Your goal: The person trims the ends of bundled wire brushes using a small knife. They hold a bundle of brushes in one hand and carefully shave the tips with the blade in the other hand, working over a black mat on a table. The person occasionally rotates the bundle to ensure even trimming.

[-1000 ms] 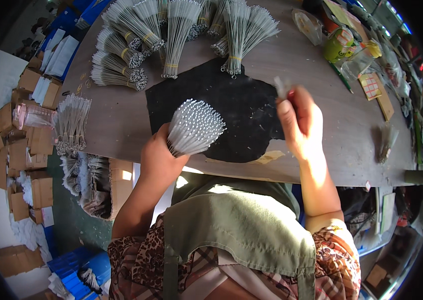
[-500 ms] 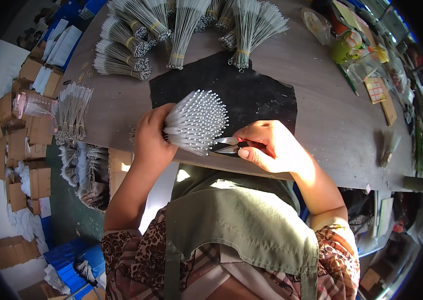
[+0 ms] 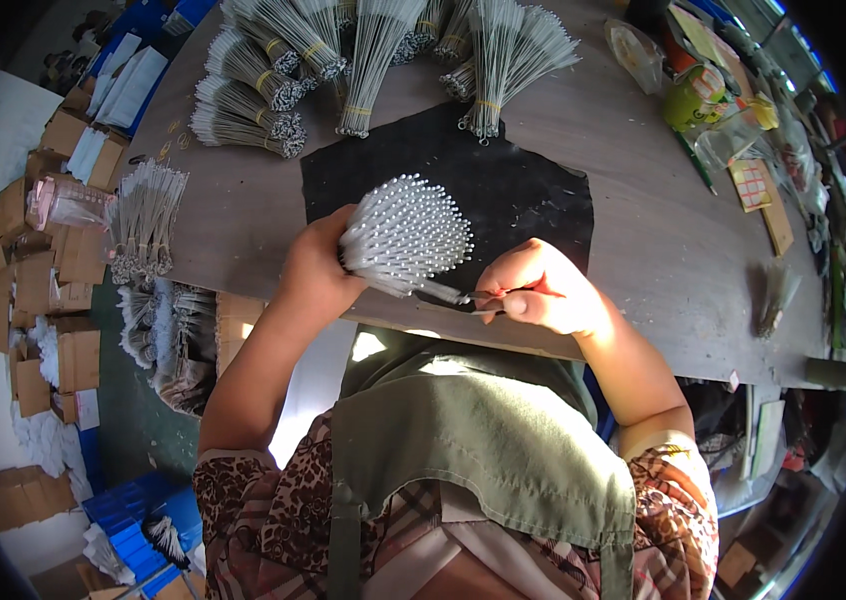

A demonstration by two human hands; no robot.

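Observation:
My left hand [image 3: 324, 262] is closed around a thick bundle of thin wire brushes [image 3: 407, 236], their white-tipped bristle ends fanned toward the right. My right hand [image 3: 546, 292] is closed on a small metal hand tool with two slim jaws, like snips or nippers [image 3: 488, 304]. Its jaws are nearly together at the end of one brush [image 3: 439, 291] that sticks out of the bundle's lower right side. Whether they cut or only grip it I cannot tell. Both hands are above the table's near edge, beside a black mat [image 3: 533, 185].
Tied bundles of similar brushes [image 3: 373, 75] lie along the far side of the table [image 3: 643, 270]. Another group [image 3: 148, 215] is at the left edge. A green container [image 3: 693, 97], plastic bags and a pencil [image 3: 698, 160] are at the far right. Cardboard boxes [image 3: 33, 290] are stacked at left.
The tool's jaws have gone from spread apart to nearly together. My right hand has moved slightly right, and one brush now sticks out from the bundle. My left hand has shifted slightly right.

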